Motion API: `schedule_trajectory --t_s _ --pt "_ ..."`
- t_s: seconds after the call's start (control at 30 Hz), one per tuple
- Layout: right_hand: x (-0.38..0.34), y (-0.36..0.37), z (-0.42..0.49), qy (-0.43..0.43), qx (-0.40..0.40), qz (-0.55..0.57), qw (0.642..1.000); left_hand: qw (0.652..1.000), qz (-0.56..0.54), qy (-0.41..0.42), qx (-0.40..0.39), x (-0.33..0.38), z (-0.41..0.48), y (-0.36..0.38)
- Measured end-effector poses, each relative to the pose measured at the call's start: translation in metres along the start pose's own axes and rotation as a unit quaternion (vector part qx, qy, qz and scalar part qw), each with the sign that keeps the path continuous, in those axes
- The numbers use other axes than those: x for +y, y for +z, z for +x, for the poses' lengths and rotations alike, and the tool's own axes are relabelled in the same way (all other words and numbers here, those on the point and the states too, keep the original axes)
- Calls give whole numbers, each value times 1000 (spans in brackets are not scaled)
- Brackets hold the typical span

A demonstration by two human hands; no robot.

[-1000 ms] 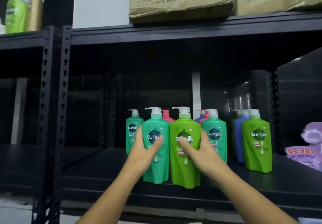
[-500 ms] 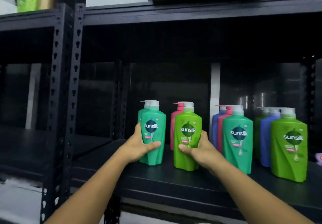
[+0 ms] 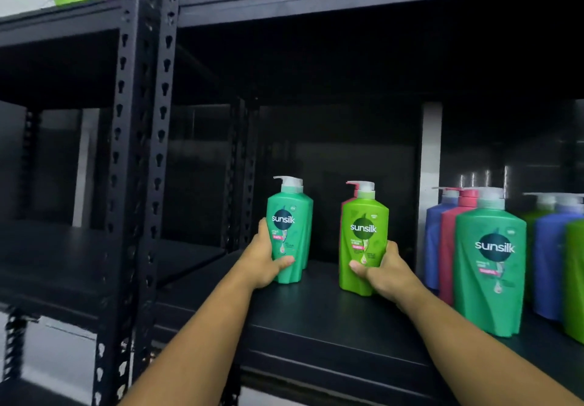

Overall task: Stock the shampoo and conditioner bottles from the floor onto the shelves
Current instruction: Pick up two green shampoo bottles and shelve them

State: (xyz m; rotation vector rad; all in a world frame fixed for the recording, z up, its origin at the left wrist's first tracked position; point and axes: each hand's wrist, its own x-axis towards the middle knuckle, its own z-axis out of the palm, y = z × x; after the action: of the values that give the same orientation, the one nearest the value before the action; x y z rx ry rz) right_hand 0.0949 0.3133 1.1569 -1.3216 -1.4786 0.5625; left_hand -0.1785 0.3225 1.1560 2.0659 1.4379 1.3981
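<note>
My left hand grips the lower body of a teal Sunsilk pump bottle standing upright on the black shelf; a second teal bottle shows just behind it. My right hand grips a lime-green Sunsilk bottle, also upright on the shelf, with a pink bottle partly hidden behind it. The two held bottles stand apart, a gap between them.
To the right stand a large teal bottle, pink and blue bottles, and more blue and green ones at the frame edge. A perforated black upright borders the shelf on the left. An upper shelf beam runs overhead.
Both hands have slid their bottles leftward and deeper along the shelf, widening the gap between them and away from the group on the right. My view has shifted left and closer.
</note>
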Motion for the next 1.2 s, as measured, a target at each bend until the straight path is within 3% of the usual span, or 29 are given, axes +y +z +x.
schedule_trajectory --t_s 0.13,0.67,0.87,1.0,1.2 --pt "1 3 -3 -14 13 -38 999 998 40 -18 -38 -10 1 -1" --pt "-1 -2 -15 -22 19 -165 986 988 127 -76 -34 -9 -3 1" --pt "5 -4 -21 14 -25 -286 958 957 255 -132 -43 -8 -8 0" --pt "-2 -7 -35 31 -46 -405 913 932 334 -124 -62 11 -23 -5" --pt "-15 -15 -75 -25 -104 -461 881 928 339 -81 -134 36 -58 -17"
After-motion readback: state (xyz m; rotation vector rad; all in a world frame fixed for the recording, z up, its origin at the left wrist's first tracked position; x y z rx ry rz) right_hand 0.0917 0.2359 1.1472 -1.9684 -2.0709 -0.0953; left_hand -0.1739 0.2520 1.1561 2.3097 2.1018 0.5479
